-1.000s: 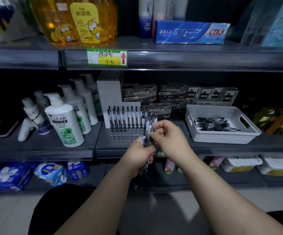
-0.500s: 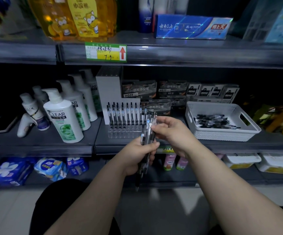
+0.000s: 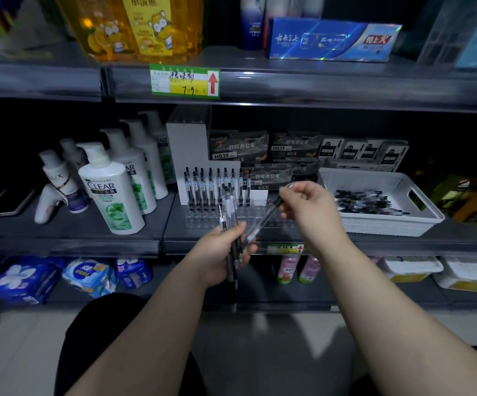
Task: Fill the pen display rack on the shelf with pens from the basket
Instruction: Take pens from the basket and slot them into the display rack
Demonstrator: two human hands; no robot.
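Observation:
A clear pen display rack [image 3: 203, 217] stands on the middle shelf, with several black pens [image 3: 211, 185] upright in its back rows and empty front holes. My left hand [image 3: 217, 252] grips a bundle of pens [image 3: 230, 224] in front of the rack. My right hand [image 3: 308, 208] pinches a single pen [image 3: 263, 221], tilted, with its lower end near the bundle. To the right sits a white basket [image 3: 420, 221] with several loose pens [image 3: 365, 200] inside.
Shampoo bottles [image 3: 111, 190] stand left of the rack. A white box [image 3: 187, 144] and dark pen cartons [image 3: 240, 147] sit behind it. The upper shelf carries a price tag [image 3: 184, 81], yellow bottles and a toothpaste box [image 3: 331, 40]. Packets and bottles fill the lower shelf.
My right hand has drawn one pen out of the bundle, moving right and up. The left hand keeps hold of the remaining pens.

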